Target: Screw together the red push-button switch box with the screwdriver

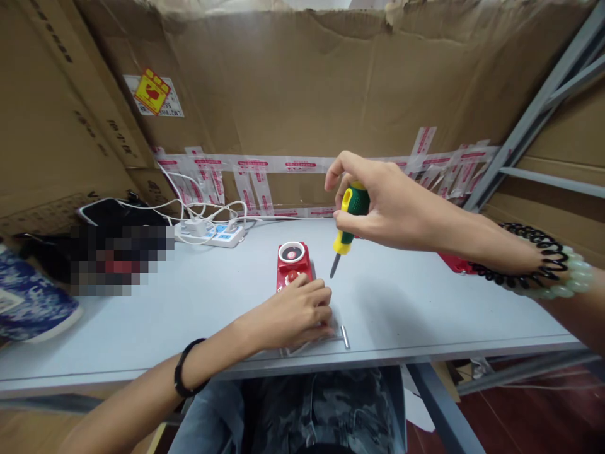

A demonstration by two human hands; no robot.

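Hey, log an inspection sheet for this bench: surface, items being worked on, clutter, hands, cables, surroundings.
Surface: pale tabletop, looks flat; damage: nothing seen.
Worked items: red device with a white-ringed dial, partly hidden by a hand; small metal bar near the front edge.
Clutter: blue-patterned item and dark items at the left, partly blurred out; red item under the right forearm.
Hands: left on the red device, grip hidden; right holds a green-and-yellow screwdriver, tip downward.
Cables: white, tangled around the power strip, back left.
Surroundings: taped cardboard behind, metal frame at right.
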